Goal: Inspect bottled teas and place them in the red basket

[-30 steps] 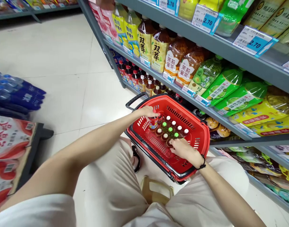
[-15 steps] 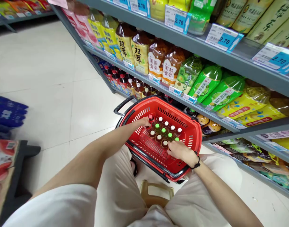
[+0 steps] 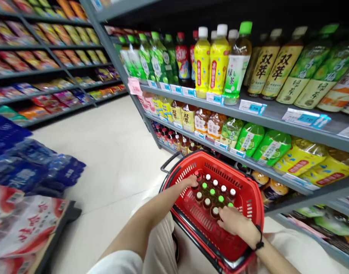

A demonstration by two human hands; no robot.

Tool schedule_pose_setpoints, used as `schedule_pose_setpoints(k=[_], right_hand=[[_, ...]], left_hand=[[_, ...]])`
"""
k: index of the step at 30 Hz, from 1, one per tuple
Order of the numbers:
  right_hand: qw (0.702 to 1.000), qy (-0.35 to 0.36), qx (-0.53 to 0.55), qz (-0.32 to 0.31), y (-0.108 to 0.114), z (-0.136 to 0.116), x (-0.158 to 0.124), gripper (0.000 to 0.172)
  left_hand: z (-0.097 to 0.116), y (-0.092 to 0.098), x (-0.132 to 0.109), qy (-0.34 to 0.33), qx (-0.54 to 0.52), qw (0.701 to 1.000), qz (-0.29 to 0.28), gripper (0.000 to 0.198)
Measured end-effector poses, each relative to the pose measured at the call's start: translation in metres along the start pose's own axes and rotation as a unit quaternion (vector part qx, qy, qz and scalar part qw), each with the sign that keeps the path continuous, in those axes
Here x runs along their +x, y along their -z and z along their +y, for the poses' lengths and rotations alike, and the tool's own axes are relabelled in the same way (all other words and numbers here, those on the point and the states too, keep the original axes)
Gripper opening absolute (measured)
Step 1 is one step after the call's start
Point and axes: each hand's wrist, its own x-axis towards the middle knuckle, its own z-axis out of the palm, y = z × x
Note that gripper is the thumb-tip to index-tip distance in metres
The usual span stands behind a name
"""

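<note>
A red basket with a black rim and handle stands between my knees, holding several upright bottles with white, green, cream and red caps. My left hand is inside it at the left, fingers closed around the red-capped bottle. At the front right of the bottles is my right hand, its fingers curled near a cream-capped bottle and a green-capped bottle. Those right fingertips are partly hidden, so what they hold, if anything, cannot be made out.
A drinks shelf rises close behind and right of the basket. Blue-wrapped bottle packs and red-and-white packs lie at the left. Farther back stands a snack shelf.
The view has tilted up and left, showing more of the upper shelf and the snack shelf. Basket and hands appear lower and farther right, the hands in nearly the same places in the basket.
</note>
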Motion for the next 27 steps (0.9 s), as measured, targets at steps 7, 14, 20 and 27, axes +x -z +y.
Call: schedule_pose_setpoints(k=[7,14,20,27], right_hand=[[1.000,-0.003,0.011,-0.009,0.006,-0.009,-0.003,0.036],[1.000,0.007,0.013,-0.011,0.011,-0.013,-0.004,0.035],[1.000,-0.006,-0.002,-0.016,0.015,-0.015,0.008,0.038],[1.000,-0.014,0.006,-0.011,0.015,-0.007,0.018,0.041]], left_hand=[[0.021,0.048,-0.009,0.000,-0.026,0.985,0.172,0.018],[0.054,0.211,-0.037,-0.108,-0.112,0.862,0.483,0.035],[0.103,0.341,-0.053,-0.184,-0.084,0.755,0.624,0.025],[0.120,0.418,-0.036,-0.180,-0.019,0.716,0.674,0.034]])
